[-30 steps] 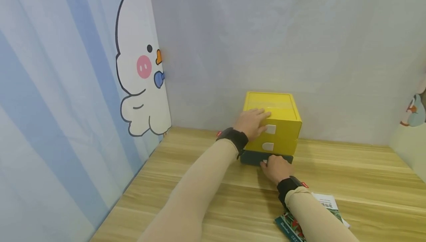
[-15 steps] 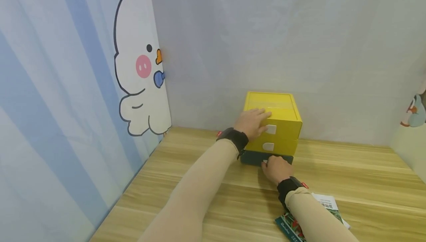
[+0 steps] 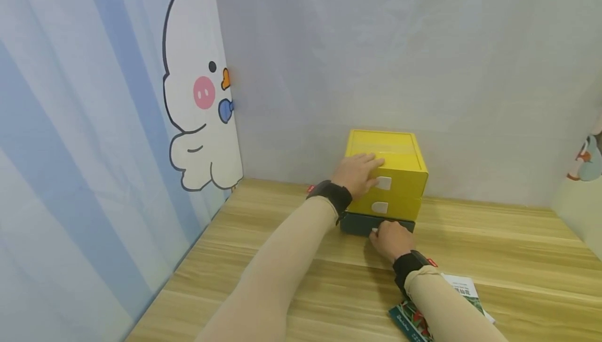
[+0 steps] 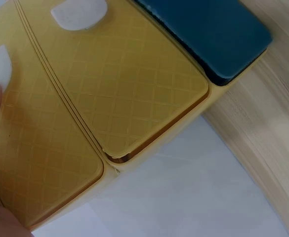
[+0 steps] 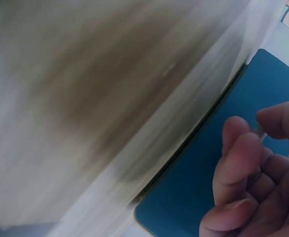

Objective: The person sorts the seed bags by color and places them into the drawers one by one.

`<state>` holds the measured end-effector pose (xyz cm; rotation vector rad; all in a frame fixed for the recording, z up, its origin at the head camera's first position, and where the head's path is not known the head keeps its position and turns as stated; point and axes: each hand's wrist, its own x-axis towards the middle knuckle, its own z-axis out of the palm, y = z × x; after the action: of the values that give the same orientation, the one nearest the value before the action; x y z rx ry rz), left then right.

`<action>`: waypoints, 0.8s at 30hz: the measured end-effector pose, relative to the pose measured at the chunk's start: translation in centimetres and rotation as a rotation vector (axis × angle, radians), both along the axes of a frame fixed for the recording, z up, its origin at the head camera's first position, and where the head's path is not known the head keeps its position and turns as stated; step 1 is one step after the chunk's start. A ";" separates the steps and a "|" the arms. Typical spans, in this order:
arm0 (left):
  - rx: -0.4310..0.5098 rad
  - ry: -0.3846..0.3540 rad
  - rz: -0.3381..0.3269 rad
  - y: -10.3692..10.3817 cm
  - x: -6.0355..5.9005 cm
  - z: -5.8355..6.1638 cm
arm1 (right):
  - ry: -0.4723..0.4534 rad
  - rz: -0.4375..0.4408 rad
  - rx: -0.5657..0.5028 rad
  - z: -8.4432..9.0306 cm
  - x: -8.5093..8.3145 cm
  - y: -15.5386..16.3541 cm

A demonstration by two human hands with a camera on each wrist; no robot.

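Note:
A yellow box of drawers (image 3: 400,188) stands against the back curtain. Two yellow drawer fronts with white tabs sit above a dark teal bottom drawer (image 3: 356,224). My left hand (image 3: 356,175) rests on the box's top front left corner, its fingers spread over the lid and edge. Low at the front, my right hand (image 3: 392,240) pinches the small pale handle (image 5: 259,131) of the teal drawer between thumb and curled fingers. In the left wrist view, the teal front (image 4: 213,34) shows a dark gap along its edge; how far it stands out is unclear.
Printed packets (image 3: 414,321) lie on the wooden table (image 3: 329,290), partly under my right forearm. A striped curtain (image 3: 94,149) with a cartoon duck hangs at the left. Behind the box is a pale grey curtain (image 3: 291,70).

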<state>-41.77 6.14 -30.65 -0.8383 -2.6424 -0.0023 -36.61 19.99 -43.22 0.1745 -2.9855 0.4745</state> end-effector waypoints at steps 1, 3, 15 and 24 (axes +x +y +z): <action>0.001 0.002 -0.001 0.0 0.0 0.1 | 0.003 0.003 -0.001 0.1 0.1 -0.1; 0.001 0.004 -0.001 0.0 0.1 0.1 | 0.006 0.009 -0.001 0.1 0.3 -0.2; -0.009 -0.009 -0.003 -0.3 0.5 0.2 | 0.023 0.024 0.029 0.0 1.4 -0.4; 0.003 -0.015 -0.013 -0.4 0.7 0.4 | 0.022 0.052 0.096 0.6 2.7 -0.6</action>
<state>-41.05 5.75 -30.24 -0.8582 -2.6503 -0.0156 -33.91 19.35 -42.61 0.2641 -2.9898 0.3325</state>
